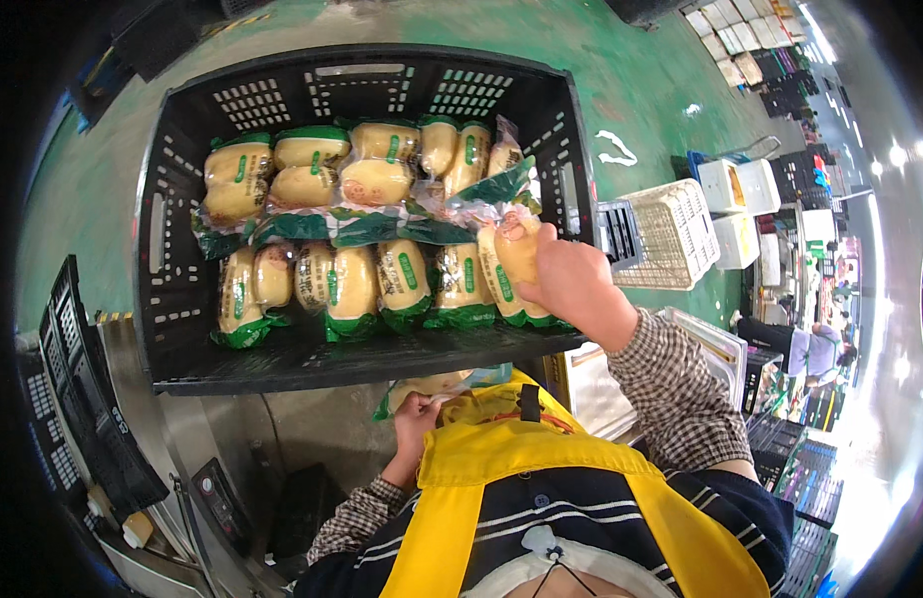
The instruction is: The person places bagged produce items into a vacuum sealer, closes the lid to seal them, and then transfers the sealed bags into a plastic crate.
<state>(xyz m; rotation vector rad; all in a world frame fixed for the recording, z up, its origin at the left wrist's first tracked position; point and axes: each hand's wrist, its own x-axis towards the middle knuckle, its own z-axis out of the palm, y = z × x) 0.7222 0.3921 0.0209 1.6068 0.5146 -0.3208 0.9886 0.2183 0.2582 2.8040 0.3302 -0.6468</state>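
A black plastic crate (pixel 362 371) holds two rows of clear bags with green ends, packed with pale, peeled-looking lotus root (pixel 377 164). At the crate's right end, my right hand (pixel 576 284) is closed round a bag of lotus root (pixel 516 249) in the near row. Below the crate's near edge, close to my yellow apron (pixel 521 458), my left hand (pixel 414 419) pinches another bag of lotus root (pixel 430 385). The crate's rim hides part of that bag.
Right of the crate stand a cream plastic basket (pixel 681 234) and white foam boxes (pixel 736 189). More black crates (pixel 93 389) lean at the left, beside a metal machine with a control panel (pixel 222 503). A person (pixel 815 354) works far right on the green floor (pixel 621 90).
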